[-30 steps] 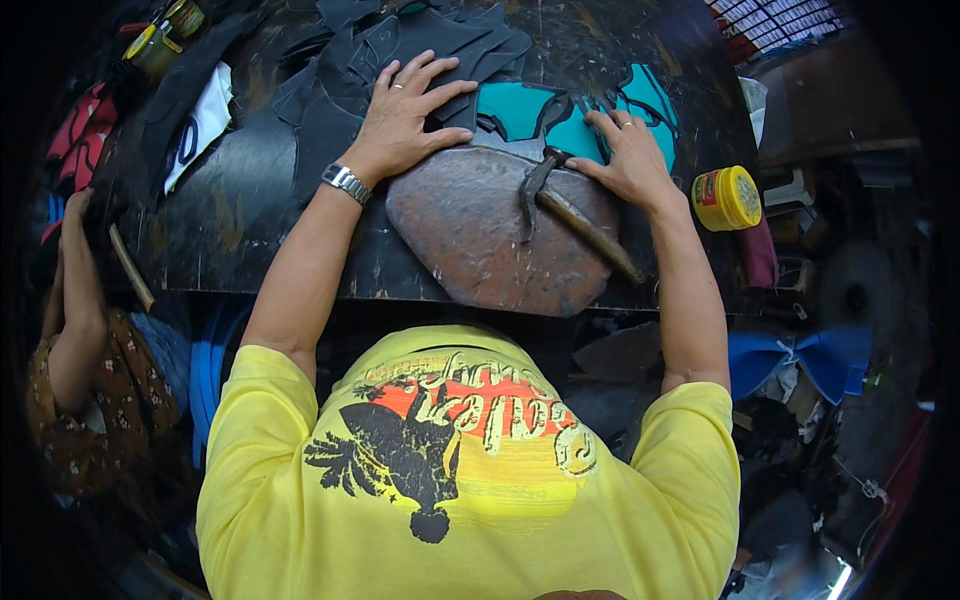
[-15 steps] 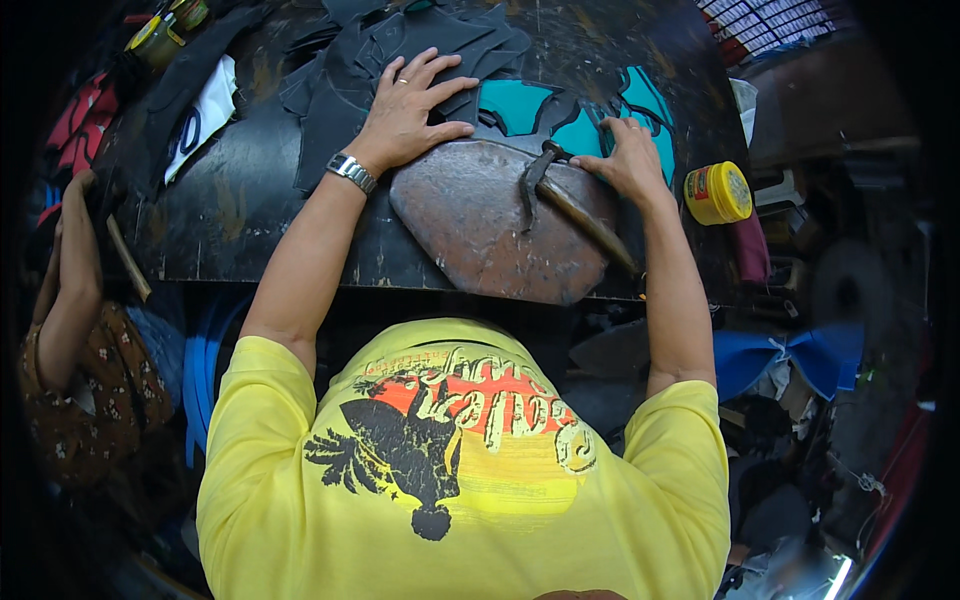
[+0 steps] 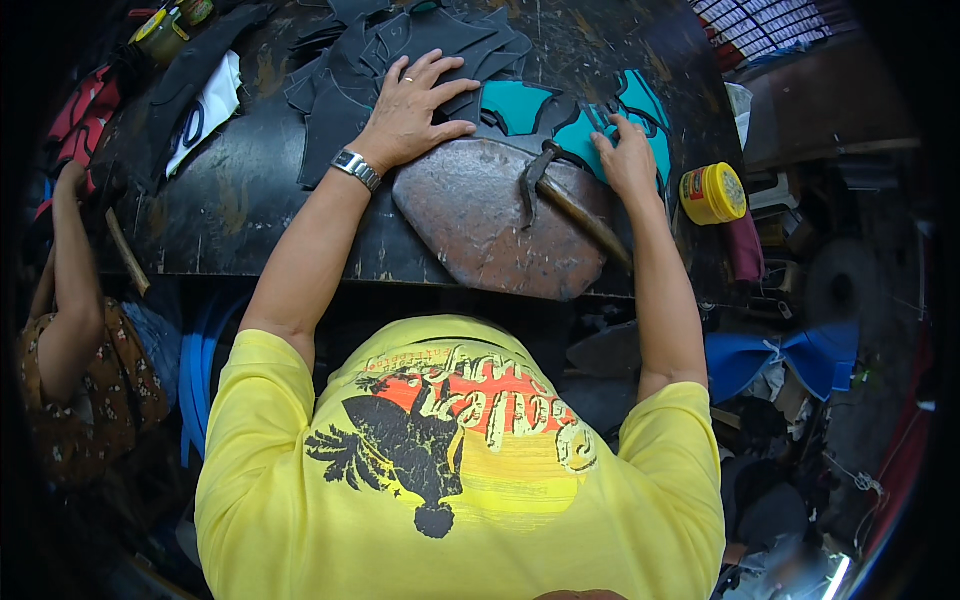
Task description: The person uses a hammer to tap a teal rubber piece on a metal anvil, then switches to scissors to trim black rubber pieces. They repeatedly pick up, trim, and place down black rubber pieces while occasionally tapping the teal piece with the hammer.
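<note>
Left hand [image 3: 415, 108] is laid flat, fingers spread, on dark cut leather pieces [image 3: 340, 90]; right hand [image 3: 628, 160] is pressed open on teal cut pieces [image 3: 520, 105]. Rounded brown stone slab [image 3: 490, 215] with wooden-handled hammer [image 3: 570, 205] is set near; yellow-lidded tin [image 3: 712, 193] right.

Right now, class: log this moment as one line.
left hand: flat on black cut pieces | right hand: on teal cut pieces

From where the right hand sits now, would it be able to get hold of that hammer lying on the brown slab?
Probably yes. The right hand rests on the teal pieces just beside the hammer, which lies uncovered on the slab.
</note>
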### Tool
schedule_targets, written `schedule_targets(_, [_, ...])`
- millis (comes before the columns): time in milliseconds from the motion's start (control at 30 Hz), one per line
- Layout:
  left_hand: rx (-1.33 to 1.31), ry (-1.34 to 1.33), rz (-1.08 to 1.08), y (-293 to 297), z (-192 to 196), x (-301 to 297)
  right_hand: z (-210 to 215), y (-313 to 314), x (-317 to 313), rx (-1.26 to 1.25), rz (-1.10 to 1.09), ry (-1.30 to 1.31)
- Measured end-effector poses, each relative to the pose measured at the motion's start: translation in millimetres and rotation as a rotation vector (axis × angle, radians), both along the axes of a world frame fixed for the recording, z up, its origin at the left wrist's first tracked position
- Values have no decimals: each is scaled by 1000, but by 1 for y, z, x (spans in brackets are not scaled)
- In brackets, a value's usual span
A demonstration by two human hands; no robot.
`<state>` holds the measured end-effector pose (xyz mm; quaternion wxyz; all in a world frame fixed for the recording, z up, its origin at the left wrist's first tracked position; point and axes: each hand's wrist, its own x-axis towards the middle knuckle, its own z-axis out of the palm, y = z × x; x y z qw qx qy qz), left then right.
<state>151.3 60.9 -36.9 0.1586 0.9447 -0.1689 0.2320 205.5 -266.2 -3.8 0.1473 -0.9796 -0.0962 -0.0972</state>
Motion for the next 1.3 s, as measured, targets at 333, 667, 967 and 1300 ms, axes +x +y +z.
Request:
schedule_targets(333, [-5, 33, 4, 0, 1, -1, 10, 9, 29, 4, -114, 228])
schedule_targets(667, [-63, -125, -9, -3, 25, -11, 40, 14, -20, 319, 257, -312])
schedule_targets(967, [-796, 908, -177, -57, 59, -66, 45, 44, -122, 203, 770, -447])
schedule_targets(1300, [-726, 492, -81, -45, 39, -106, 56, -36, -167, 10, 240, -237])
